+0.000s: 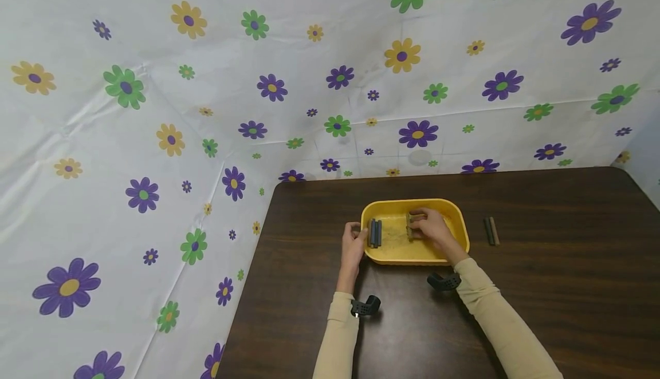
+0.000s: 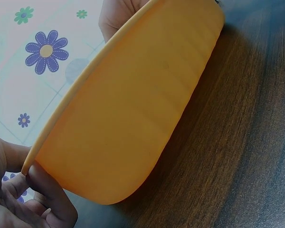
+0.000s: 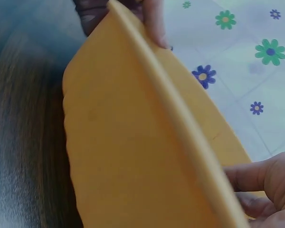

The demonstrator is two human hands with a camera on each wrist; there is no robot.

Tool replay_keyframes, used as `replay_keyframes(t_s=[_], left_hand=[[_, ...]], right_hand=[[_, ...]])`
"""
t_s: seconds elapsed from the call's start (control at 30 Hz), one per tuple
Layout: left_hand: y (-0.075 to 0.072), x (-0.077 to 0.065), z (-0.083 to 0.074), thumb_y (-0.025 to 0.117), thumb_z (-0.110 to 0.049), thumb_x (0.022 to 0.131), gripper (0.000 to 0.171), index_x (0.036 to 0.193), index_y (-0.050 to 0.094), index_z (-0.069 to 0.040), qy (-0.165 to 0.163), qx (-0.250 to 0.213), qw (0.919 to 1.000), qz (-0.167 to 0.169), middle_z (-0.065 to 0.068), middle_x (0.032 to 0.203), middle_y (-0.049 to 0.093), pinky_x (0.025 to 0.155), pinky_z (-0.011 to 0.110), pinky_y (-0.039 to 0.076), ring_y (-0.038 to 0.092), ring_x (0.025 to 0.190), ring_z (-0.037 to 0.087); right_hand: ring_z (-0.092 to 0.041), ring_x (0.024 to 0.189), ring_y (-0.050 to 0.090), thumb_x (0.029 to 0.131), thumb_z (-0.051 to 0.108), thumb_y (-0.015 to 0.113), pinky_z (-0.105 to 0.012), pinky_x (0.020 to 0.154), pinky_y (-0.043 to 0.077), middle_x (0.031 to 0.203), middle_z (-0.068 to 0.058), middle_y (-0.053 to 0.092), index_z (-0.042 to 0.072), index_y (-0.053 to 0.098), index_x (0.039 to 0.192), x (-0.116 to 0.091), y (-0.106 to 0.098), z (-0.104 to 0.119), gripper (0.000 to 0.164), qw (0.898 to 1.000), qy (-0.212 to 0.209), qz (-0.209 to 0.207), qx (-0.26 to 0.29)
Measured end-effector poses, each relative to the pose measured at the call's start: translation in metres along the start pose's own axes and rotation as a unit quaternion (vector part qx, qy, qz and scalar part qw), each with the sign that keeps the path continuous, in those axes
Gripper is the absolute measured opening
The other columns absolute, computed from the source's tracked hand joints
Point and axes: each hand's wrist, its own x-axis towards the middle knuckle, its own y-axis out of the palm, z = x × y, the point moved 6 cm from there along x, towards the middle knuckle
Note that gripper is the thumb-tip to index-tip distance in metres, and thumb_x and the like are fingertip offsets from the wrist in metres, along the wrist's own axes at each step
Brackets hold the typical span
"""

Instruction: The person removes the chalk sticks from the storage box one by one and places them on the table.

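A yellow plastic tub [image 1: 412, 263] stands on the brown table. At its left end my left hand [image 1: 353, 250] grips the rim, thumb on the inner side; in the left wrist view its curled fingers [image 2: 52, 194] hold the edge. Dark grey-blue sticks [image 1: 376, 233] lie side by side inside, close to that hand. My right hand [image 1: 434, 229] reaches into the tub and pinches an olive-yellow stick [image 1: 409, 235] near the middle. In the right wrist view the tub wall [image 3: 118, 123] hides that stick and part of the right hand [image 3: 275, 187].
Right of the tub, a dark green stick [image 1: 487, 231] and a brown stick [image 1: 494, 231] lie together on the table [image 1: 567, 264]. A white sheet with printed flowers [image 1: 289, 52] hangs along the table's back and left sides.
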Motion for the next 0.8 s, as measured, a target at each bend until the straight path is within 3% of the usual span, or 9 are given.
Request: replay_keyframes(t_s=[0.2, 0.33, 0.53, 0.8], left_hand=[[0.0002, -0.0007, 0.0008, 0.058, -0.016, 0.107, 0.028, 0.129, 0.056, -0.001, 0.006, -0.005, 1.0, 0.003, 0.019, 0.094, 0.06, 0.053, 0.03, 0.038, 0.043, 0.056, 0.015], [0.0007, -0.001, -0.0001, 0.057, -0.015, 0.107, 0.028, 0.13, 0.055, 0.0, 0.008, -0.007, 0.9999, 0.005, 0.019, 0.094, 0.06, 0.052, 0.029, 0.037, 0.043, 0.056, 0.015], [0.0009, -0.0013, -0.0014, 0.058, -0.015, 0.107, 0.028, 0.13, 0.056, 0.0, 0.003, -0.007, 1.0, 0.006, 0.019, 0.094, 0.06, 0.052, 0.028, 0.037, 0.043, 0.056, 0.014], [0.0006, -0.0019, -0.0017, 0.059, -0.017, 0.106, 0.027, 0.128, 0.056, -0.001, 0.004, -0.004, 1.0, -0.001, 0.014, 0.09, 0.058, 0.053, 0.029, 0.037, 0.043, 0.057, 0.014]], right_hand=[[-0.016, 0.096, 0.067, 0.102, 0.001, 0.06, -0.036, 0.085, 0.059, 0.138, -0.031, 0.054, -0.011, 0.035, 0.153, -0.0025, -0.0005, 0.0006, 0.058, 0.997, 0.014, 0.031, 0.074], [-0.014, 0.093, 0.069, 0.103, 0.002, 0.061, -0.035, 0.084, 0.059, 0.126, -0.021, 0.063, -0.011, 0.034, 0.154, -0.0046, -0.0021, 0.0034, 0.06, 0.994, 0.005, 0.044, 0.098], [-0.01, 0.089, 0.069, 0.102, 0.001, 0.061, -0.031, 0.079, 0.059, 0.108, -0.003, 0.069, -0.009, 0.033, 0.155, -0.0066, -0.004, 0.004, 0.061, 0.99, 0.007, 0.059, 0.125], [-0.009, 0.087, 0.069, 0.102, 0.002, 0.063, -0.031, 0.079, 0.059, 0.104, 0.001, 0.068, -0.007, 0.034, 0.156, -0.009, -0.0084, 0.0067, 0.062, 0.99, 0.017, 0.059, 0.13]])
